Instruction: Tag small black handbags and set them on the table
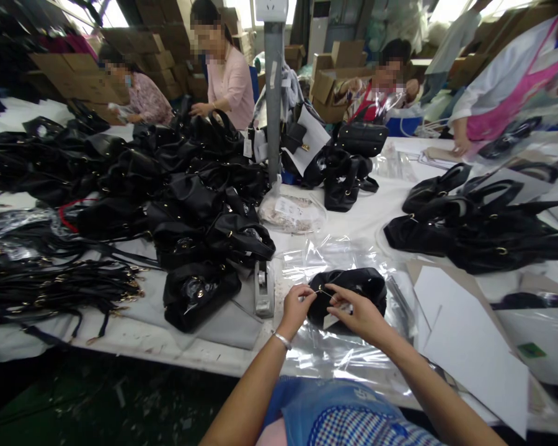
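A small black handbag (pixel 367 285) lies on clear plastic sheeting in front of me. At its gold ring (pixel 320 289), my left hand (pixel 298 305) pinches one end of a thin light string with thumb and forefinger. My right hand (pixel 353 313) pinches the same thin string (pixel 324 292) from the other side, over the bag. A white tag (pixel 330 320) shows just below the right fingers, partly covered by them. The far side of the bag is wrinkled and shiny under the light.
Black handbags (pixel 186 192) are heaped to the left, beside a bundle of black straps (pixel 74 291). A tape dispenser (pixel 263 291) stands left of my hands. White card sheets (pixel 469 347) lie at right. A grey post (pixel 274 99) rises behind; several people work across the table.
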A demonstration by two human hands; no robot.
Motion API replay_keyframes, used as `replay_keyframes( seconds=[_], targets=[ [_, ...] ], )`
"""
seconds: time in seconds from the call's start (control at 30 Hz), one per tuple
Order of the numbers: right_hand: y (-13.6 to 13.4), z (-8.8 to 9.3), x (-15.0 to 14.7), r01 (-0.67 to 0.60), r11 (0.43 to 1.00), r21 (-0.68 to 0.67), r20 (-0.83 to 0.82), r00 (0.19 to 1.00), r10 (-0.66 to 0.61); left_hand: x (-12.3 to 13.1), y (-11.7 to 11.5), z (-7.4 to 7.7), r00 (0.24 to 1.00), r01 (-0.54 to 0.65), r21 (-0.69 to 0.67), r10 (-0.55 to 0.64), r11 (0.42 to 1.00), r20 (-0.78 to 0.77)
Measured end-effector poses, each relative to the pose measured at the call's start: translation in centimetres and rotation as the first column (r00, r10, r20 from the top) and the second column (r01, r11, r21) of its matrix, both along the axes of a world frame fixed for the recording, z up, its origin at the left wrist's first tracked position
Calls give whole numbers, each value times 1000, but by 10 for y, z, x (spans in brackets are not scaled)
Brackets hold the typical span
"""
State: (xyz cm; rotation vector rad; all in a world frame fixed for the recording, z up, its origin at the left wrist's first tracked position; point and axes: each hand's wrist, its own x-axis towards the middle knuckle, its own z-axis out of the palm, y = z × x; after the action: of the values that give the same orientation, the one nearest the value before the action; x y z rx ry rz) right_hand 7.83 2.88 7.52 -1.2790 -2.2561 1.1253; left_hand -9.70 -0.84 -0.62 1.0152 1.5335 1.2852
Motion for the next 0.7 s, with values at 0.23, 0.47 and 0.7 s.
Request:
replay_keyframes(
  seconds=[0.23, 0.47, 0.7],
  targets=[
    [-3, -11, 7, -115, 984, -138, -191, 978, 88, 8, -7, 26, 866, 26, -91, 23, 995, 499],
    [-8, -24, -2, 105, 994, 6, -180, 978, -102, 25, -12, 23, 890, 74, -93, -24, 993, 454],
    [-36, -25, -3, 98, 986, 132, -67, 994, -89, 28, -23, 20, 909, 10, -90, 28, 996, 415]
  ],
)
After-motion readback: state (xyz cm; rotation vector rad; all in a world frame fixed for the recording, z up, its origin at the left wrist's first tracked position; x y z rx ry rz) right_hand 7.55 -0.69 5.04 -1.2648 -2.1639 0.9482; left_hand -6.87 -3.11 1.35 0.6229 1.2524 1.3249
